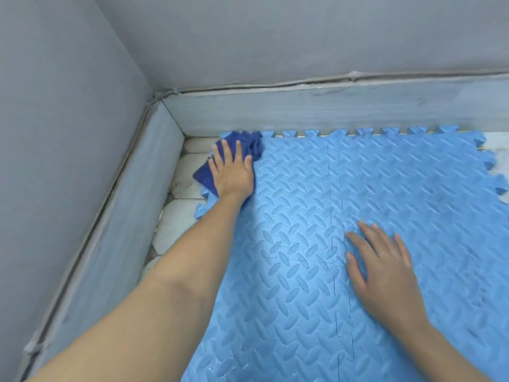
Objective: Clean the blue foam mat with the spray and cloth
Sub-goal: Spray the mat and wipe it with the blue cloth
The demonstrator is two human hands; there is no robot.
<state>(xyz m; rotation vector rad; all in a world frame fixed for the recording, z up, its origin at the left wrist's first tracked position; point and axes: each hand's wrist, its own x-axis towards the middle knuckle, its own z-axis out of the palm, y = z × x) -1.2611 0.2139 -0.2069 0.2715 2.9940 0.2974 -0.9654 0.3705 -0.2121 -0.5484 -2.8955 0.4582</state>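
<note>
The blue foam mat (385,194) is made of interlocking tiles with a leaf-like raised pattern and toothed edges, and it covers most of the floor. A dark blue cloth (248,143) lies bunched on the mat's far left corner. My left hand (232,172) presses flat on that cloth with the fingers spread, arm stretched forward. My right hand (385,274) rests palm-down on the mat near the middle seam, fingers apart, holding nothing. No spray bottle is in view.
Grey walls meet in a corner at the far left, with a pale skirting board (303,111) and a cable running along its top. A strip of white tiled floor (179,216) shows between the mat's left edge and the wall.
</note>
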